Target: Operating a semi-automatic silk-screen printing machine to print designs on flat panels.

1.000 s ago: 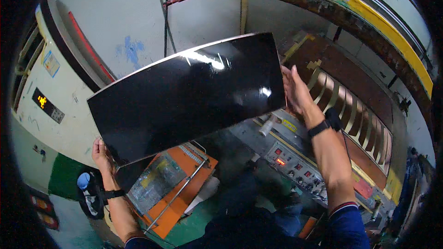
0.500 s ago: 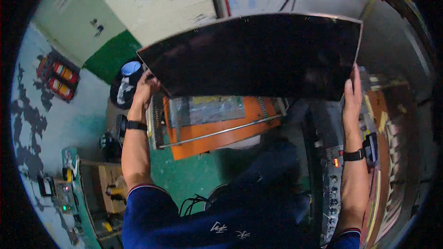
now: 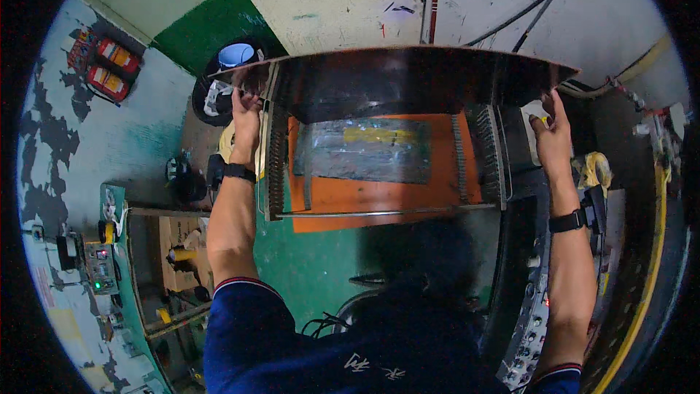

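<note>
A wide, dark, glossy panel (image 3: 408, 76) spans the space between my hands, tilted so that it looks narrow, its far edge toward the wall. My left hand (image 3: 246, 113) grips its left end, with the fingertips at the dark surface. At the right end my right hand (image 3: 554, 135) holds the corner, fingers stretched up to the edge and thumb apart. Below and nearer stands a metal rack (image 3: 275, 175) with toothed side strips and a front bar. Inside or under it show an orange board (image 3: 379, 195) and a worn grey sheet (image 3: 328, 157) with a yellow patch.
A control panel with knobs (image 3: 526, 328) runs beside my right forearm. On the left stand a green-edged shelf (image 3: 135, 270) with a cardboard box (image 3: 175, 252), a black bin (image 3: 200, 98) and wall-mounted red canisters (image 3: 113, 69). Cables (image 3: 539, 11) hang along the far wall.
The panel has tipped from facing me broadly to a flatter, narrower look, showing more of the rack. My hands still hold its ends. The view has shifted, so the room appears moved.
</note>
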Motion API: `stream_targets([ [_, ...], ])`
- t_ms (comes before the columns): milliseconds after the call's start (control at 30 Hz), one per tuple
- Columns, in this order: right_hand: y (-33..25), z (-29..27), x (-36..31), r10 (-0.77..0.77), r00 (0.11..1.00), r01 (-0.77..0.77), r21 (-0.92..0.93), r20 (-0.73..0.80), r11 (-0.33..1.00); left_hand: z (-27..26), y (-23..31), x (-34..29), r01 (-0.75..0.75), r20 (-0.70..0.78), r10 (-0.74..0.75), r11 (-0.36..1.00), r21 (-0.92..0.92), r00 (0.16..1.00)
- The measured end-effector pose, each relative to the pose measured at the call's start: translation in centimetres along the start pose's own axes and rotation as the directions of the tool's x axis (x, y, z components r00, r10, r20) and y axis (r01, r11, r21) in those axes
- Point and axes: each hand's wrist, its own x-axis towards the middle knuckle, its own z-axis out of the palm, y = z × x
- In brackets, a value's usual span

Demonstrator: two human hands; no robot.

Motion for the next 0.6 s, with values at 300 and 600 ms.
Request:
stream_targets([
  [300,3.1,3.7,0.7,-0.046,0.995,0.051,-0.054,0.084,0.997,-0.1,-4.1,-0.3,0.046,0.020,-0.046,0.999,0.003,0.999],
  [600,4.0,5.8,1.4,-0.015,0.990,0.014,0.013,0.137,1.000,-0.7,-5.6,1.2,0.022,-0.009,-0.021,0.988,0.154,1.000],
])
